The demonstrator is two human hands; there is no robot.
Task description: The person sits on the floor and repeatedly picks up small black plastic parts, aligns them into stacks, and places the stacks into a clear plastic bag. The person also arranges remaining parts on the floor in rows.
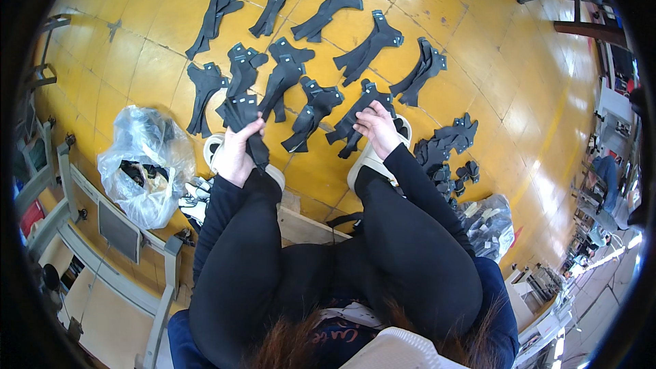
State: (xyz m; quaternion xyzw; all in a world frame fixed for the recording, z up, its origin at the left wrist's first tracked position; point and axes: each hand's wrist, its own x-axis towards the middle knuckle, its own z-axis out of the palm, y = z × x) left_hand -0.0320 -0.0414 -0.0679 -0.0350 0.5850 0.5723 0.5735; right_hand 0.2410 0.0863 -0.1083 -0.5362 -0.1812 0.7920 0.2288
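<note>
My left hand (236, 156) is closed round a small bundle of dark cut fabric pieces (255, 145), whose upper end carries pale labels. Above the floor in front of my right shoe, my right hand (377, 131) has its fingers curled to a pinch; whatever they hold is too small to make out. Just beyond it lies a bundle of dark fabric pieces (357, 111) with a small label, partly hidden by the hand. Several similar bundles are spread in rough rows on the floor, among them one curved bundle (320, 108) between my hands.
A clear plastic bag (147, 164) with dark things inside stands at left. To the right lie a heap of dark pieces (447, 140) and another plastic bag (488, 225). A metal frame (113, 266) runs along the lower left. White shoes (377, 164) on my feet flank the bundles.
</note>
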